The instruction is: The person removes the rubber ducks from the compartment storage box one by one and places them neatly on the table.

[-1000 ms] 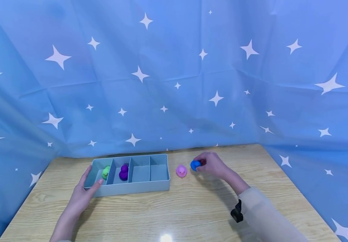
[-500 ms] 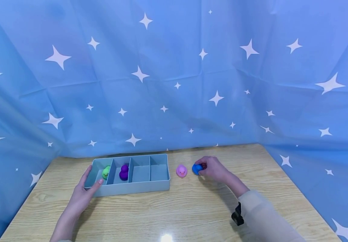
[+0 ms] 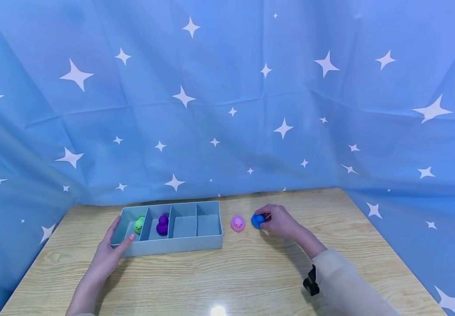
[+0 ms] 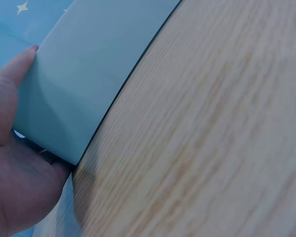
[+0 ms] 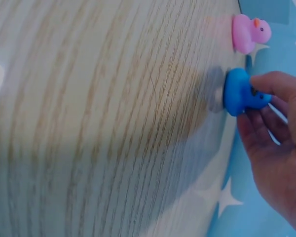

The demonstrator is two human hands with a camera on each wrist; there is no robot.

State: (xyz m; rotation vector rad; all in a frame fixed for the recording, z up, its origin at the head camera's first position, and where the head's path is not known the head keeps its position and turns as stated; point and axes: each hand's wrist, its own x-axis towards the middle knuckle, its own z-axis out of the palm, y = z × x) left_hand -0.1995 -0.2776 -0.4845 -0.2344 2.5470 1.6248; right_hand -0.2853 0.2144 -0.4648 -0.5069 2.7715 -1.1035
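My right hand (image 3: 282, 220) pinches a blue rubber duck (image 3: 257, 220) between thumb and fingers. In the right wrist view the blue duck (image 5: 237, 93) is at the tabletop, its base down on the wood or very close to it. Just left of it stands a pink rubber duck (image 3: 237, 223). My left hand (image 3: 106, 254) grips the left end of a grey-blue divided box (image 3: 172, 245), thumb over the front wall, fingers at the left side. Inside, a green duck (image 3: 138, 225) sits in the leftmost compartment and a purple duck (image 3: 162, 224) in the second.
The box's two right compartments (image 3: 207, 219) hold nothing visible. A wood-grain table (image 3: 219, 281) carries everything. Blue cloth (image 3: 227, 109) with white stars hangs behind and along the sides. A black device (image 3: 311, 281) is on the right wrist.
Over the last second my right hand has brought the blue duck down and slightly right, then held it there. The left hand, box and other ducks stay put.
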